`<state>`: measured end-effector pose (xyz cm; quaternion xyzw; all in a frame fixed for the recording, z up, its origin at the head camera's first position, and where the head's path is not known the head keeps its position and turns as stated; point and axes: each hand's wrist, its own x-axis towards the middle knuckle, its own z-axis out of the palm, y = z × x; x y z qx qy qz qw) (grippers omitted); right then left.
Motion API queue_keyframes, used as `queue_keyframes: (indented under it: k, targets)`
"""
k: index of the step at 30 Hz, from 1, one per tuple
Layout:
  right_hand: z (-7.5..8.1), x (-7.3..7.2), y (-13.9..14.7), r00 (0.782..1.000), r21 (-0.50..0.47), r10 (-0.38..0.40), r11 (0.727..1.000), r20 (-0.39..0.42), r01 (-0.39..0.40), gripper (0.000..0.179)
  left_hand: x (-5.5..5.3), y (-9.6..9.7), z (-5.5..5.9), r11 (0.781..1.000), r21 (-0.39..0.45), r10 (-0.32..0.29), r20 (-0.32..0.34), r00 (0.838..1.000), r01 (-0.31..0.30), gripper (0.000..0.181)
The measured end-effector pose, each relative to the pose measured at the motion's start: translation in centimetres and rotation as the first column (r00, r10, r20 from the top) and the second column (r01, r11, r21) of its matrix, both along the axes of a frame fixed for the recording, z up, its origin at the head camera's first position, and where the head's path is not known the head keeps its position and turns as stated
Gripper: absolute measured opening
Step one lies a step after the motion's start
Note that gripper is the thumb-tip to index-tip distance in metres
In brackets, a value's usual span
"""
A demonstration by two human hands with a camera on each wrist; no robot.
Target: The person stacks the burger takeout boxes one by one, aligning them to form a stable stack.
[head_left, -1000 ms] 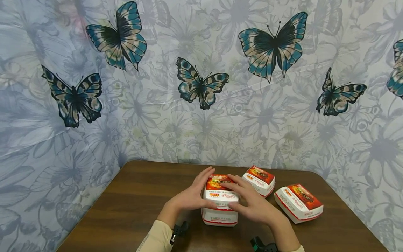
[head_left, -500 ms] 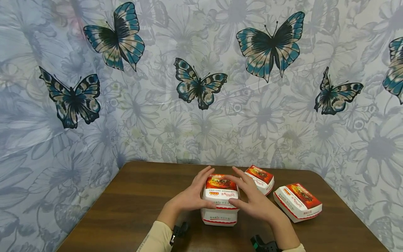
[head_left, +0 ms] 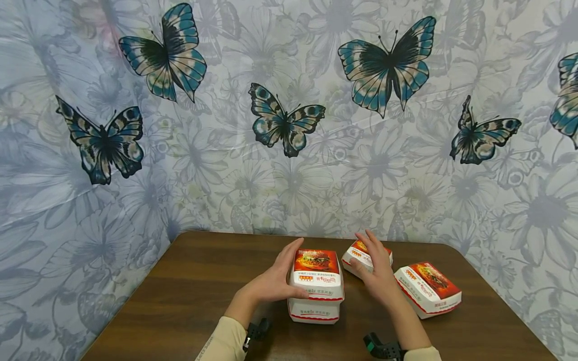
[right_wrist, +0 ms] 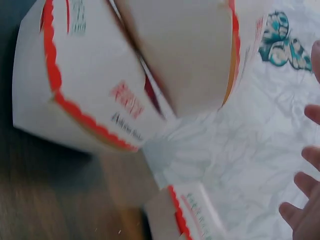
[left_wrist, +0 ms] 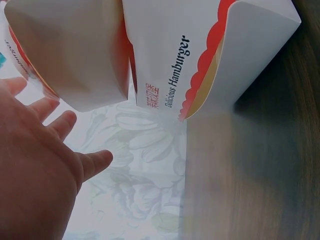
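Observation:
Two white-and-red hamburger boxes stand stacked at the table's front middle, the upper box [head_left: 316, 278] on the lower box [head_left: 313, 312]. "Delicious Hamburger" is printed on the lower box's side [left_wrist: 170, 65] in the left wrist view. My left hand [head_left: 273, 281] is at the upper box's left side, fingers extended along it and thumb at its front. Clear of the stack on its right, my right hand [head_left: 379, 281] has its fingers spread and overlaps a third hamburger box [head_left: 351, 258] behind it. In the right wrist view, nothing lies between those fingers [right_wrist: 311, 157].
To the right of my right hand lies another hamburger box [head_left: 431, 291], turned at an angle. The brown wooden table [head_left: 189, 286] reaches back to a wall covering [head_left: 217, 190] printed with flowers and butterflies. Each wrist wears a dark camera mount [head_left: 384, 348].
My right hand has left the right side of the upper box and moved right, in front of the third box. The left hand and the stack have stayed in place.

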<state>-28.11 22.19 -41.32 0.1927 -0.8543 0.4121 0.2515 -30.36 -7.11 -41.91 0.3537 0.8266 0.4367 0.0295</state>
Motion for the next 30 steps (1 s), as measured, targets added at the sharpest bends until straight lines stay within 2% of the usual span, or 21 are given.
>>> queue_keyframes:
  k: [5,12,20,27,30]
  targets:
    - [-1.2,-0.8,1.1,0.997,-0.053,-0.068,0.996,0.048,0.07,0.059,-0.1,-0.1,-0.2,1.0,-0.001,-0.007,0.004,1.0,0.007,0.118]
    - [-2.5,-1.5,2.3,0.974,-0.118,-0.092,0.986,0.207,0.119,0.061,-0.1,-0.1,-0.4,1.0,0.0,-0.008,0.001,1.0,0.008,0.118]
    - [-4.0,-1.8,3.4,0.944,-0.102,-0.135,0.979,0.302,0.173,0.071,0.0,0.0,-0.3,1.0,0.0,-0.013,0.003,1.0,0.013,0.118]
    - [-4.7,-2.1,4.1,0.889,-0.045,-0.197,0.971,0.414,0.236,0.075,-0.1,-0.1,-0.2,1.0,0.009,-0.012,0.009,1.0,0.011,0.12]
    - [-4.8,-2.2,4.2,0.876,-0.032,-0.209,0.969,0.434,0.247,0.077,-0.1,-0.1,-0.2,1.0,0.008,-0.013,0.01,1.0,0.013,0.12]
